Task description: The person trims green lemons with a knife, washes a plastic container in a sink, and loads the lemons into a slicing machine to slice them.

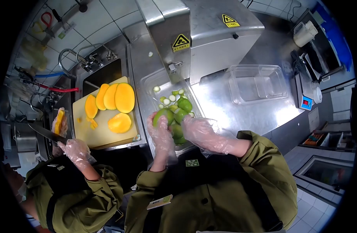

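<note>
Olive sleeves (pixel 266 159) lead down to the left hand (pixel 161 132) and the right hand (pixel 198 132), both in loose clear gloves. The left grip is curled round a lime (pixel 167 113); the right grip seems to be grasping a second lime (pixel 180 114) just beside it, though how tightly I cannot tell. Both limes are over the clear tub (pixel 152 99), above other limes and small pale-faced pieces (pixel 172 98). For steady work, keep them low within the rim, fingertips well round the sides, because slack film could slide on smooth peel. To the left, a co-worker's hand (pixel 78 151) holds a knife (pixel 46 133) near the mango pieces (pixel 124 97) on a board (pixel 99 136); elbows are best kept tucked in. Farther off, a wide tub (pixel 260 68) stands on the metal tabletop (pixel 264 113).
</note>
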Demonstrator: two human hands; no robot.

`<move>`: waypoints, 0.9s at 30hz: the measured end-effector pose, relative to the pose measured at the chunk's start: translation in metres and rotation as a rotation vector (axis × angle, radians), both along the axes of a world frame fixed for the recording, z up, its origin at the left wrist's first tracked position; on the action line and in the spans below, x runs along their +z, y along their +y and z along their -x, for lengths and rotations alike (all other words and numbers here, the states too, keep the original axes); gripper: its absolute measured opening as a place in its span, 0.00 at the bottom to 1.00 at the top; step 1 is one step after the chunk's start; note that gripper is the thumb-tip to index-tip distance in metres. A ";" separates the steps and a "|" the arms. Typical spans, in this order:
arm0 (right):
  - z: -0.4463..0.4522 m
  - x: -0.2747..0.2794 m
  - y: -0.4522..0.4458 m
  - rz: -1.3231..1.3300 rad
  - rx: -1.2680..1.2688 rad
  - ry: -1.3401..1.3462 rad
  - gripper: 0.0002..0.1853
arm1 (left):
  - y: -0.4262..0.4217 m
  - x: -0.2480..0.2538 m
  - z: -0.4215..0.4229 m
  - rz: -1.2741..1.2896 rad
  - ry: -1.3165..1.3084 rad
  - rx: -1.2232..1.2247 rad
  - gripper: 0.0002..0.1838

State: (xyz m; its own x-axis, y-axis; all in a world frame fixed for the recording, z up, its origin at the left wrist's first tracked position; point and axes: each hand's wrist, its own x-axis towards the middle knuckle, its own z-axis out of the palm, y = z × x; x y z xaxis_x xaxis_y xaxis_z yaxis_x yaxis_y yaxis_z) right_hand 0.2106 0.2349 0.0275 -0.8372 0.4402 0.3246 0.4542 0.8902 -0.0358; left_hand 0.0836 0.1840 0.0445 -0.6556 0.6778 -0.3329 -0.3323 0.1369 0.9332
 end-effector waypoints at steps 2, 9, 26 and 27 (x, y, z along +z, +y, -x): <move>0.007 0.004 0.000 0.072 -0.029 0.021 0.05 | 0.002 0.009 0.001 -0.004 -0.105 0.059 0.14; 0.018 -0.003 0.018 0.123 0.041 0.092 0.06 | -0.001 -0.007 0.000 -0.116 0.762 -0.068 0.13; 0.018 -0.012 0.040 0.422 -0.137 0.053 0.12 | 0.002 0.010 0.024 0.101 0.289 -0.116 0.19; 0.011 -0.005 0.044 0.688 -0.214 0.058 0.13 | 0.005 0.013 0.024 0.073 0.072 -0.016 0.20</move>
State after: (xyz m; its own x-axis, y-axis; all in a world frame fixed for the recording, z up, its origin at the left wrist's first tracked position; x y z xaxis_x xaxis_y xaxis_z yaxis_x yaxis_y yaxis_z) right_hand 0.1997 0.2793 0.0223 -0.6994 0.7133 -0.0441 0.5967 0.5489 -0.5854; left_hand 0.0591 0.1895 0.0571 -0.6687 0.6640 -0.3346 -0.2622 0.2105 0.9418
